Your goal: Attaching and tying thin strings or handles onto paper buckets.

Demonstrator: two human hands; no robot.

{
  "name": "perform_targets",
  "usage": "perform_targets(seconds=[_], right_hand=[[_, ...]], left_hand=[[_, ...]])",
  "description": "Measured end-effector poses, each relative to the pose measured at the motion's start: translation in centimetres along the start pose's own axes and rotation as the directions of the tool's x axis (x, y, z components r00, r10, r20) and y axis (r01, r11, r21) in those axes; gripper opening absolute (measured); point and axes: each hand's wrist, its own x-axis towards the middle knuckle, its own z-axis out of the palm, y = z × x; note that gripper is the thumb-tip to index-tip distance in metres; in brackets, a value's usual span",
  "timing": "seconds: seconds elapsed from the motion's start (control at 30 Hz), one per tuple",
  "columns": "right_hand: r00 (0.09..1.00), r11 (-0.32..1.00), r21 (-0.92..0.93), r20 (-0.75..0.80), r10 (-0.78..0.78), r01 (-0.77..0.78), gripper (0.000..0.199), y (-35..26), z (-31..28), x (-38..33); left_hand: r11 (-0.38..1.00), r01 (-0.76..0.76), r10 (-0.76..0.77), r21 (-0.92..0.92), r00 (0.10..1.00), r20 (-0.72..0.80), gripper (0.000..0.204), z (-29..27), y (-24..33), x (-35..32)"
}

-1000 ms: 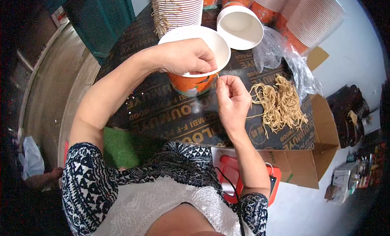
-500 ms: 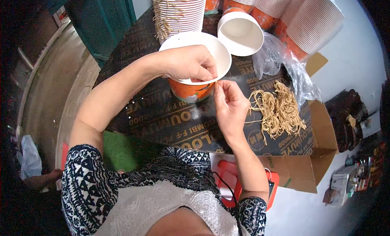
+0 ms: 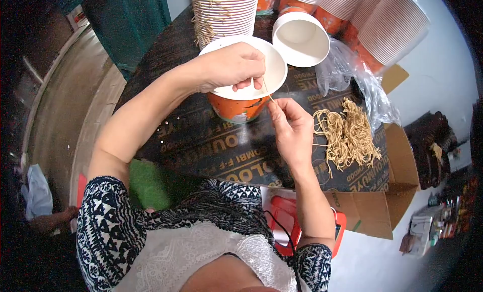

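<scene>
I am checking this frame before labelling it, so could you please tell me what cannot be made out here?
- Head view: the inside of the orange paper cup is partly hidden by the left hand.
- Where the thin strand ends is too fine to see between the hands; the right hand pinches it.
- The stacked cups are cut off by the top edge.
- The small items at the right rim are blurred.

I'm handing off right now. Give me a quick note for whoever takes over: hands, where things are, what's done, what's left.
Left hand grips the rim of the orange paper bucket on the dark table.
Right hand pinches a thin tan string at the bucket's rim.
String pile lies right of it, an empty white bucket behind, stacked buckets beyond.
Done: string at rim. Left: whether it is fastened cannot be told.
</scene>
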Motion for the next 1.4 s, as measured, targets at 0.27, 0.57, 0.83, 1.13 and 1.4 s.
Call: perform_targets(seconds=[0.27, 0.57, 0.83, 1.13, 1.4], right_hand=[[0.995, 0.989, 0.115, 0.044, 0.087, -0.091, 0.017, -0.9, 0.3, 0.0], [0.99, 0.932, 0.346, 0.131, 0.061, -0.103, 0.013, -2.7, -3.6, 0.4], [0.96, 0.965, 0.132, 0.142, -0.243, 0.225, 0.014, -3.3, -4.0, 4.2], [0.887, 0.865, -0.197, 0.126, -0.444, 0.461, 0.018, -3.5, -4.4, 4.1], [0.931, 0.93, -0.046, 0.059, -0.361, 0.364, 0.007, -2.7, -3.0, 3.9]], left_hand=[[0.968, -0.136, 0.128, -0.211, 0.99, -0.051, 0.019, 1.6, 0.3, -0.6], [0.975, -0.067, 0.071, -0.211, 0.997, 0.012, 0.011, 1.2, -0.6, 0.1], [0.992, -0.094, 0.104, -0.087, 0.988, 0.113, 0.013, 1.5, 0.2, 0.3], [0.975, -0.136, 0.154, -0.178, 0.984, 0.088, 0.009, 1.6, -0.5, 0.5], [0.974, -0.127, 0.151, -0.188, 0.982, 0.117, 0.009, 1.4, -0.6, 0.9]])
